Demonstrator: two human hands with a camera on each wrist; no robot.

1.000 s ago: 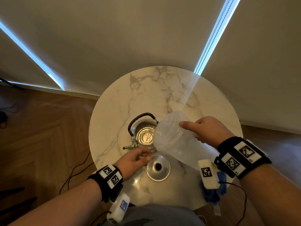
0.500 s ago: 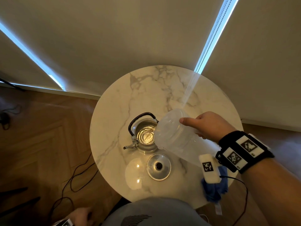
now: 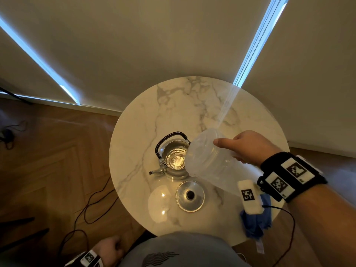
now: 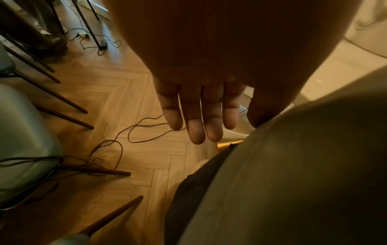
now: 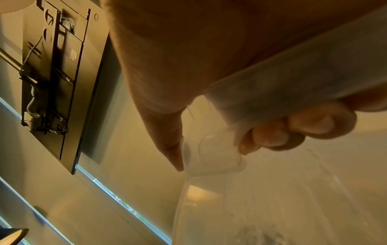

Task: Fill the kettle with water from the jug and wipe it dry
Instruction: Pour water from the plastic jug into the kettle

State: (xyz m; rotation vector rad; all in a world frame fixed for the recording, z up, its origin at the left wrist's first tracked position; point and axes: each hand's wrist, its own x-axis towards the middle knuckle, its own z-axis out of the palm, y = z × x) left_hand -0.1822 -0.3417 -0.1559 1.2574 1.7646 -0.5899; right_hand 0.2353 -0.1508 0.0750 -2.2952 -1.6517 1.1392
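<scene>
A small metal kettle (image 3: pixel 174 160) with a black handle stands open on the round marble table (image 3: pixel 173 108), water glinting inside. Its lid (image 3: pixel 190 196) lies just in front of it. My right hand (image 3: pixel 244 147) grips the handle of a clear plastic jug (image 3: pixel 208 160), tipped with its mouth over the kettle's opening; in the right wrist view the fingers (image 5: pixel 293 131) curl round the jug (image 5: pixel 261 190) handle. My left hand (image 3: pixel 109 249) hangs beside my body below the table's level; its fingers (image 4: pixel 196 119) are straight and hold nothing. A blue cloth (image 3: pixel 256 222) lies at the table's near right edge.
Cables (image 3: pixel 90 209) trail over the wooden floor left of the table. Chair legs (image 4: pixel 69 116) and seats stand near my left hand. Blinds and wall close off the far side of the table.
My left hand left the kettle and dropped down beside my body. The right hand keeps the jug tilted over the kettle, and more water shows inside.
</scene>
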